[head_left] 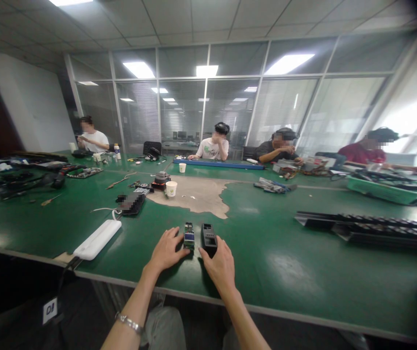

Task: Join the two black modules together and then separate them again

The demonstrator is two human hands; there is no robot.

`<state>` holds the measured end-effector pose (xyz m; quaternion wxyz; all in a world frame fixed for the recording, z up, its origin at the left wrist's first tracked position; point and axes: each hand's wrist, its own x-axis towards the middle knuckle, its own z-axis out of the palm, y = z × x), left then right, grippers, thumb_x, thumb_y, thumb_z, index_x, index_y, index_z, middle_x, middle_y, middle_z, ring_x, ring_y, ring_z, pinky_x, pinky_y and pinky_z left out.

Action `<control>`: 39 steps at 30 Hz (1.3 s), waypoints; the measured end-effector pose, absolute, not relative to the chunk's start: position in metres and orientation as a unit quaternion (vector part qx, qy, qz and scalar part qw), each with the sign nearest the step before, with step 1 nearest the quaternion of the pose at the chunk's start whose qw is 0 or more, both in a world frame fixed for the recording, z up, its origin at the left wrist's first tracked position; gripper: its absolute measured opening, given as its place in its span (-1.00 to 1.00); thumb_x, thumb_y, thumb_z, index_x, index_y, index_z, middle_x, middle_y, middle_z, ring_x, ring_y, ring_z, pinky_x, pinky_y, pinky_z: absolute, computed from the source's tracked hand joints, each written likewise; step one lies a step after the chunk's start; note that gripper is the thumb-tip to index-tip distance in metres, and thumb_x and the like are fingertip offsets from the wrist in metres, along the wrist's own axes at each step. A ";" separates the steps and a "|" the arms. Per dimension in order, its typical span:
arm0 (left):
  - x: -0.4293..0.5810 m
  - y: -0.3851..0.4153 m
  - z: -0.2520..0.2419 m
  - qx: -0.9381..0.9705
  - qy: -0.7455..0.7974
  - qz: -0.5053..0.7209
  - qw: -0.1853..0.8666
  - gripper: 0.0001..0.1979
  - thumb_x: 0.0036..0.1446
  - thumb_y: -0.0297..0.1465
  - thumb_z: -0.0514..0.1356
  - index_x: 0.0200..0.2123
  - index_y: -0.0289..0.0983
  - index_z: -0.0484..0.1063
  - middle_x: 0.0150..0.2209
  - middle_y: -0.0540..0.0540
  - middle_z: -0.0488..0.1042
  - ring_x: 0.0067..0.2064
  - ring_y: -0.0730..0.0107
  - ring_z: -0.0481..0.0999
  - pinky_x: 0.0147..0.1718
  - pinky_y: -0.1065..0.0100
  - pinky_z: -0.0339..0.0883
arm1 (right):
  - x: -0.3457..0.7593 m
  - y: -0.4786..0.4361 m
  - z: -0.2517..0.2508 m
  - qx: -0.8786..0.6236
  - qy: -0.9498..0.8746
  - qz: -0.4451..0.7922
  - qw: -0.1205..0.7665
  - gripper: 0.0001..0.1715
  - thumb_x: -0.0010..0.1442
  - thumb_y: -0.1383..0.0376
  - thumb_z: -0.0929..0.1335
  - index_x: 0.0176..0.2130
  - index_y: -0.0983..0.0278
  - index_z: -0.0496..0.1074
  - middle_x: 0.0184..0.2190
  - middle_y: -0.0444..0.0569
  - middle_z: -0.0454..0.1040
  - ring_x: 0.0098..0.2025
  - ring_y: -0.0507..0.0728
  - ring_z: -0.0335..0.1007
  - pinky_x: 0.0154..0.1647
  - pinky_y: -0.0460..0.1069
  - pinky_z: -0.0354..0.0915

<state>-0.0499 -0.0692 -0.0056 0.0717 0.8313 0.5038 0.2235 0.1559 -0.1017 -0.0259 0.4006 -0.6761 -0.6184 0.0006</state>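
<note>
A small circuit board assembly (pixel 189 238) with a bluish part on top lies on the green table just right of my left hand (pixel 166 249). My left fingers are apart along its left side, and the thumb reaches its near end. Beside it, separated by a narrow gap, is a black plastic housing (pixel 207 235) with rectangular openings. My right hand (pixel 221 262) has its near end between the thumb on the left and the fingers on the right. Both pieces rest on the tabletop.
A white power strip (pixel 98 239) lies left of my hands. Farther off are a black device (pixel 131 201), a paper cup (pixel 171 189) and a second cup (pixel 182 167). Black metal rails (pixel 369 231) and a green basket (pixel 387 188) are right. Several people sit across the green table (pixel 267 262).
</note>
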 end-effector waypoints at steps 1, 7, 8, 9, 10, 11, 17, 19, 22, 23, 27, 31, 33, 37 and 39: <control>-0.050 -0.069 -0.006 0.832 0.504 0.223 0.071 -0.42 0.19 0.03 0.14 0.18 -0.11 0.30 0.29 -0.22 0.18 0.30 -0.03 0.13 0.25 -0.06 -0.03 | 0.156 -0.102 -0.026 -0.680 -0.617 -0.001 0.395 -0.18 0.10 0.03 0.34 0.19 0.48 0.21 0.11 0.30 0.35 0.20 0.35 0.21 0.19 0.15 0.11; -0.050 -0.069 -0.006 0.832 0.505 0.218 0.073 -0.41 0.18 0.03 0.14 0.20 -0.11 0.28 0.29 -0.23 0.17 0.31 -0.03 0.12 0.25 -0.06 -0.03 | 0.157 -0.103 -0.024 -0.689 -0.618 0.012 0.378 -0.25 0.16 0.03 0.30 0.16 0.50 0.26 0.08 0.30 0.38 0.18 0.33 0.23 0.17 0.12 0.11; -0.050 -0.069 -0.006 0.832 0.506 0.217 0.073 -0.41 0.18 0.03 0.14 0.20 -0.11 0.28 0.29 -0.23 0.17 0.31 -0.03 0.12 0.25 -0.06 -0.03 | 0.158 -0.103 -0.022 -0.682 -0.622 0.018 0.384 -0.33 0.18 0.05 0.29 0.11 0.45 0.31 0.03 0.26 0.42 0.14 0.31 0.27 0.15 0.11 0.13; -0.050 -0.069 -0.006 0.832 0.505 0.217 0.073 -0.41 0.19 0.03 0.14 0.20 -0.11 0.28 0.29 -0.22 0.17 0.31 -0.03 0.12 0.25 -0.07 -0.03 | 0.158 -0.104 -0.019 -0.673 -0.625 0.025 0.394 -0.41 0.20 0.06 0.28 0.07 0.40 0.35 -0.02 0.21 0.46 0.09 0.29 0.32 0.12 0.09 0.15; -0.050 -0.069 -0.006 0.833 0.505 0.217 0.073 -0.42 0.19 0.02 0.14 0.19 -0.11 0.29 0.29 -0.22 0.17 0.31 -0.03 0.12 0.25 -0.07 -0.03 | 0.157 -0.104 -0.015 -0.663 -0.628 0.034 0.407 -0.47 0.21 0.06 0.27 0.02 0.36 0.38 -0.07 0.15 0.49 0.04 0.27 0.36 0.09 0.08 0.18; -0.050 -0.069 -0.006 0.833 0.504 0.218 0.072 -0.43 0.19 0.01 0.15 0.19 -0.10 0.29 0.29 -0.21 0.17 0.31 -0.02 0.12 0.26 -0.07 -0.03 | 0.156 -0.104 -0.010 -0.653 -0.628 0.044 0.421 -0.52 0.21 0.06 0.26 -0.01 0.32 0.40 -0.11 0.11 0.50 -0.01 0.24 0.39 0.05 0.06 0.20; -0.051 -0.068 -0.009 0.832 0.502 0.228 0.068 -0.47 0.17 -0.09 0.21 0.18 -0.07 0.30 0.28 -0.18 0.19 0.30 -0.02 0.14 0.26 -0.08 -0.03 | 0.134 -0.099 0.032 -0.628 -0.622 0.069 0.462 -0.60 0.21 0.05 0.27 -0.06 0.21 0.41 -0.16 -0.02 0.53 -0.09 0.18 0.43 -0.06 -0.01 0.21; -0.050 -0.068 -0.010 0.832 0.501 0.231 0.065 -0.47 0.16 -0.10 0.22 0.17 -0.08 0.31 0.28 -0.18 0.20 0.30 -0.02 0.14 0.26 -0.07 -0.03 | 0.125 -0.096 0.041 -0.640 -0.627 0.069 0.440 -0.63 0.21 0.05 0.27 -0.12 0.20 0.44 -0.20 -0.02 0.54 -0.12 0.18 0.44 -0.11 -0.02 0.21; -0.050 -0.068 -0.011 0.831 0.500 0.237 0.060 -0.49 0.16 -0.10 0.21 0.15 -0.10 0.34 0.27 -0.19 0.21 0.30 -0.02 0.15 0.26 -0.07 -0.02 | 0.114 -0.093 0.046 -0.677 -0.619 0.067 0.392 -0.63 0.18 0.01 0.28 -0.19 0.20 0.45 -0.25 0.00 0.55 -0.16 0.20 0.45 -0.20 -0.01 0.21; -0.050 -0.068 -0.012 0.831 0.500 0.238 0.060 -0.49 0.16 -0.10 0.21 0.14 -0.10 0.34 0.26 -0.20 0.22 0.29 -0.02 0.15 0.26 -0.07 -0.01 | 0.111 -0.092 0.045 -0.687 -0.616 0.064 0.380 -0.62 0.18 0.00 0.29 -0.19 0.21 0.45 -0.26 0.02 0.54 -0.17 0.21 0.45 -0.21 -0.01 0.20; -0.051 -0.067 -0.012 0.832 0.497 0.239 0.065 -0.48 0.16 -0.11 0.21 0.16 -0.11 0.31 0.27 -0.19 0.21 0.30 -0.02 0.15 0.26 -0.09 -0.02 | 0.101 -0.091 0.043 -0.700 -0.619 0.045 0.353 -0.58 0.18 -0.02 0.28 -0.18 0.24 0.43 -0.28 0.05 0.54 -0.20 0.21 0.46 -0.24 -0.01 0.20; -0.052 -0.067 -0.013 0.836 0.489 0.243 0.063 -0.51 0.16 -0.15 0.22 0.14 -0.13 0.33 0.27 -0.18 0.21 0.30 0.00 0.14 0.27 -0.09 -0.04 | 0.095 -0.091 0.043 -0.691 -0.638 0.012 0.338 -0.59 0.19 -0.03 0.27 -0.20 0.24 0.41 -0.31 0.05 0.54 -0.22 0.22 0.47 -0.24 0.00 0.19; -0.052 -0.066 -0.014 0.834 0.488 0.249 0.065 -0.48 0.13 -0.17 0.23 0.15 -0.14 0.30 0.27 -0.17 0.20 0.30 0.00 0.14 0.27 -0.09 -0.03 | 0.093 -0.092 0.042 -0.690 -0.645 0.004 0.328 -0.60 0.20 -0.02 0.27 -0.23 0.24 0.40 -0.33 0.05 0.54 -0.23 0.22 0.47 -0.25 0.01 0.19; -0.052 -0.063 -0.021 0.823 0.499 0.262 0.070 -0.22 0.05 -0.14 0.26 0.27 -0.29 0.10 0.30 -0.29 0.14 0.31 -0.04 0.12 0.28 -0.07 -0.03 | 0.091 -0.097 0.040 -0.695 -0.646 0.001 0.316 -0.63 0.20 0.01 0.27 -0.22 0.25 0.38 -0.35 0.05 0.53 -0.24 0.22 0.48 -0.24 0.01 0.18; -0.051 -0.061 -0.025 0.819 0.501 0.269 0.071 -0.09 0.02 -0.15 0.26 0.32 -0.37 -0.05 0.31 -0.36 0.10 0.31 -0.05 0.11 0.27 -0.06 -0.02 | 0.090 -0.100 0.039 -0.695 -0.648 -0.001 0.313 -0.65 0.20 0.03 0.28 -0.22 0.25 0.37 -0.35 0.05 0.53 -0.24 0.21 0.48 -0.23 0.02 0.17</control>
